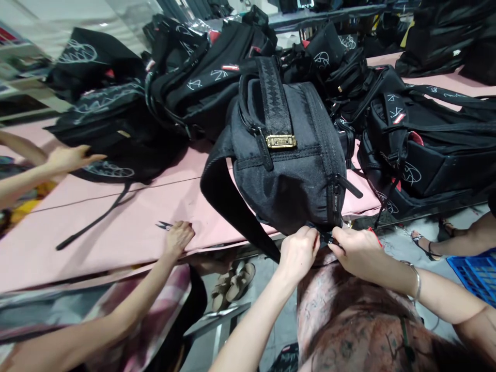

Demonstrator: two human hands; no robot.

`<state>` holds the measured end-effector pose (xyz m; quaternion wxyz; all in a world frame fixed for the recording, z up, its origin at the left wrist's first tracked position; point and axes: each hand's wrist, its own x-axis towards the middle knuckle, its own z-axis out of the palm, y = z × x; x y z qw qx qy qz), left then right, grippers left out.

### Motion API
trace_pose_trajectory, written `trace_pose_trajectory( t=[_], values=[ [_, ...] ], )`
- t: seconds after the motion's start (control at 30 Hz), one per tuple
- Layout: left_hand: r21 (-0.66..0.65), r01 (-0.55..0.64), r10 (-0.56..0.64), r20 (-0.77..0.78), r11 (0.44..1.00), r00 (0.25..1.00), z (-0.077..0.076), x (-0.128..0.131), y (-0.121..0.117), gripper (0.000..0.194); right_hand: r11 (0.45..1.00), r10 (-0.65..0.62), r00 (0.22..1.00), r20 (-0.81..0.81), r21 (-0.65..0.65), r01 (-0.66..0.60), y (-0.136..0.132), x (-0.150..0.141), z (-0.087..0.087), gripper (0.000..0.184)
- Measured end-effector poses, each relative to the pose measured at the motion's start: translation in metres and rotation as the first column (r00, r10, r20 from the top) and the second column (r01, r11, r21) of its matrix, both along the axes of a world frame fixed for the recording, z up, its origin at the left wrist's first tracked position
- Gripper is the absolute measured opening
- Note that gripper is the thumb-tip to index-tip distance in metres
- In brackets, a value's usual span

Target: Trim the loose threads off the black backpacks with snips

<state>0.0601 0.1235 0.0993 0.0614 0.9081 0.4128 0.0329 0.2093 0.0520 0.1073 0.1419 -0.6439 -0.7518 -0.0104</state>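
A black backpack (287,181) with a gold-coloured metal plate (281,141) on its webbing lies tilted over the front edge of the pink table. At its lower end my left hand (298,253) is closed, pinching black material. My right hand (356,250) is also closed, a short way to the right, on the same part of the bag. Between them shows a small dark piece, perhaps a strap or fitting; its kind I cannot make out. A wide black strap (232,212) loops down along the bag's left side.
On the left a co-worker's hand (180,237) holds thread snips (163,226) on the pink table (96,222); their other hand rests by a black bag (116,134). More black bags (434,139) lie right and behind. A blue crate (475,276) and another person's foot are on the right.
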Motion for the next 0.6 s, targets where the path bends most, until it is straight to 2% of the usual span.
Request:
trace_pose_trajectory(
  t=[0.2, 0.33, 0.4, 0.5, 0.53, 0.6],
  values=[
    [0.073, 0.048, -0.048, 0.007, 0.996, 0.999, -0.003, -0.002, 0.002, 0.023, 0.981, -0.087, 0.993, 0.084, -0.166, 0.1, 0.005, -0.012, 0.011, 0.015],
    [0.142, 0.055, -0.07, 0.102, 0.988, 0.992, -0.007, -0.006, 0.001, 0.02, 0.975, -0.07, 0.997, 0.014, -0.21, 0.071, 0.005, -0.012, 0.009, 0.016],
    [0.18, 0.071, -0.116, 0.255, 0.981, 0.96, -0.011, -0.009, 0.0, 0.018, 0.983, -0.057, 0.995, -0.086, -0.178, 0.041, 0.001, -0.006, 0.004, 0.017],
    [0.194, 0.089, -0.177, 0.504, 0.977, 0.845, -0.016, -0.017, -0.004, 0.016, 0.996, -0.01, 0.948, -0.318, -0.085, -0.018, -0.009, 0.011, -0.001, 0.016],
    [0.192, 0.092, -0.183, 0.538, 0.977, 0.823, -0.019, -0.019, -0.005, 0.015, 0.998, 0.023, 0.92, -0.391, -0.04, -0.041, -0.013, 0.017, -0.002, 0.016],
    [0.204, 0.149, -0.233, 0.492, 0.968, 0.839, -0.023, -0.025, -0.004, 0.014, 0.995, 0.096, 0.856, -0.508, 0.072, -0.069, -0.02, 0.03, -0.004, 0.017]
  ],
)
